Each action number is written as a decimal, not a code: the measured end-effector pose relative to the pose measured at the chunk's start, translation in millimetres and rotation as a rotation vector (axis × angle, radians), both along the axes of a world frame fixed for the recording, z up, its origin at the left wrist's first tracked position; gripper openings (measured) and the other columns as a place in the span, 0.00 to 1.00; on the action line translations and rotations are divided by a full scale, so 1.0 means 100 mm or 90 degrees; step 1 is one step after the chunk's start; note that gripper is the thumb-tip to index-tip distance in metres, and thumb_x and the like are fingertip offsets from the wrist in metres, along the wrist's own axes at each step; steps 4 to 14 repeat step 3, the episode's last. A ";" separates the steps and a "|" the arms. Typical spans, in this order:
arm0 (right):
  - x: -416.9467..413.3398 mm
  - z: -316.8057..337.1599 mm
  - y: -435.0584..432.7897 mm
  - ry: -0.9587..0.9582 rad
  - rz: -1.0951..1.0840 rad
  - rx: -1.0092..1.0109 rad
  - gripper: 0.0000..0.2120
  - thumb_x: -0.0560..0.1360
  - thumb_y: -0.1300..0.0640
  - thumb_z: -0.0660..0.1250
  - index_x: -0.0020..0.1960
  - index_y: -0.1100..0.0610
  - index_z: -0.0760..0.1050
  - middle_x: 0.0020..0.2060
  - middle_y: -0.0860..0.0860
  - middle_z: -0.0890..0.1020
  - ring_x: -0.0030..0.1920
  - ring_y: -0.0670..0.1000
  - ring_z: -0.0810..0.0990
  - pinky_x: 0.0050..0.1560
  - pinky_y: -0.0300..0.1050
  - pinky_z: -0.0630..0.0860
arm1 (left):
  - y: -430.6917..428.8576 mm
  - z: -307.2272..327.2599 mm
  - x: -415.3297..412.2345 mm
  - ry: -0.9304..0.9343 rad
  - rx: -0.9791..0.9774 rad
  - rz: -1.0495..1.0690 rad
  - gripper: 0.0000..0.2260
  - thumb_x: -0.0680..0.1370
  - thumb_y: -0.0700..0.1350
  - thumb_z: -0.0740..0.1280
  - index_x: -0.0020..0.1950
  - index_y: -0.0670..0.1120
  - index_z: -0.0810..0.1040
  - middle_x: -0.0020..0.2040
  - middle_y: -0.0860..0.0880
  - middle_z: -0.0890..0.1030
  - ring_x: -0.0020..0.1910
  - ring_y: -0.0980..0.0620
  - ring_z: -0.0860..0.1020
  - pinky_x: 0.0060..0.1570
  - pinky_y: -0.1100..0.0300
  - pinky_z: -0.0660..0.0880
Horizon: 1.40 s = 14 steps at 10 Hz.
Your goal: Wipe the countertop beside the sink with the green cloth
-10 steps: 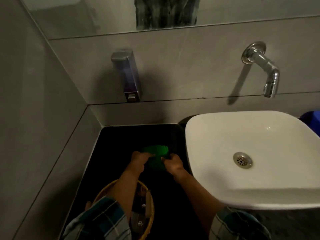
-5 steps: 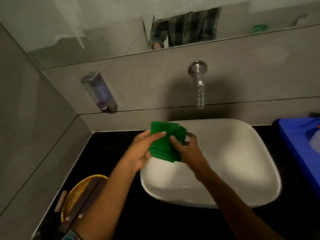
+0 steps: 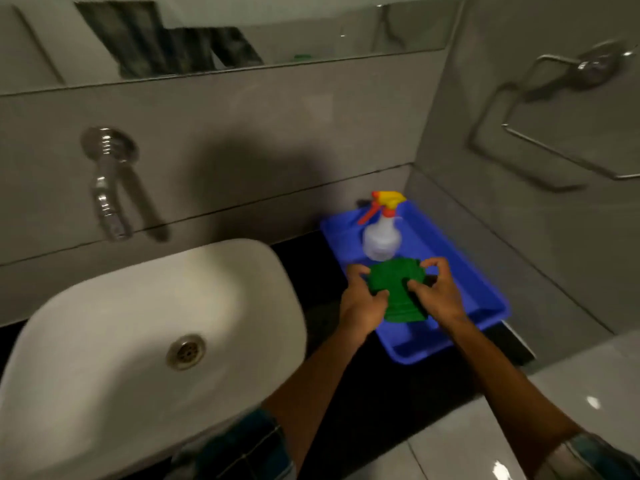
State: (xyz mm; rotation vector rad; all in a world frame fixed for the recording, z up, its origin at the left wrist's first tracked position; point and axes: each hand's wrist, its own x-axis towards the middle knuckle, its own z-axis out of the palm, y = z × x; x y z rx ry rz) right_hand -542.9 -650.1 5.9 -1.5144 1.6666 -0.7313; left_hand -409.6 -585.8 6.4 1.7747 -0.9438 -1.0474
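While we hold the green cloth (image 3: 398, 292) over the blue tray (image 3: 485, 289), both hands grip it.
Our left hand (image 3: 362, 304) and right hand (image 3: 438, 294) pinch its opposite edges; the spray bottle (image 3: 381, 233) stands just beyond.

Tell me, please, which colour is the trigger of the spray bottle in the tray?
The trigger is red, below a yellow nozzle head; the head view shows it, slightly blurred.

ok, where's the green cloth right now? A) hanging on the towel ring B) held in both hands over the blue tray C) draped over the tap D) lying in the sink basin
B: both the left hand and right hand grip the green cloth above the blue tray, just in front of the spray bottle.
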 end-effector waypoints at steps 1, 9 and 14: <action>-0.50 -0.23 -0.21 0.151 0.066 -0.002 0.12 0.70 0.64 0.71 0.54 0.58 0.80 0.52 0.59 0.84 0.53 0.57 0.82 0.56 0.47 0.74 | -0.23 -0.31 -0.53 -0.137 0.089 -0.231 0.16 0.76 0.42 0.64 0.64 0.46 0.74 0.63 0.38 0.79 0.63 0.40 0.76 0.64 0.52 0.71; -0.62 -0.60 -0.27 0.547 0.212 0.096 0.18 0.77 0.49 0.59 0.63 0.51 0.76 0.66 0.58 0.72 0.68 0.58 0.68 0.69 0.56 0.62 | -0.18 -0.58 -0.62 -0.586 0.177 -0.396 0.22 0.79 0.56 0.55 0.69 0.47 0.72 0.76 0.35 0.58 0.77 0.36 0.45 0.72 0.35 0.43; -0.62 -0.60 -0.27 0.547 0.212 0.096 0.18 0.77 0.49 0.59 0.63 0.51 0.76 0.66 0.58 0.72 0.68 0.58 0.68 0.69 0.56 0.62 | -0.18 -0.58 -0.62 -0.586 0.177 -0.396 0.22 0.79 0.56 0.55 0.69 0.47 0.72 0.76 0.35 0.58 0.77 0.36 0.45 0.72 0.35 0.43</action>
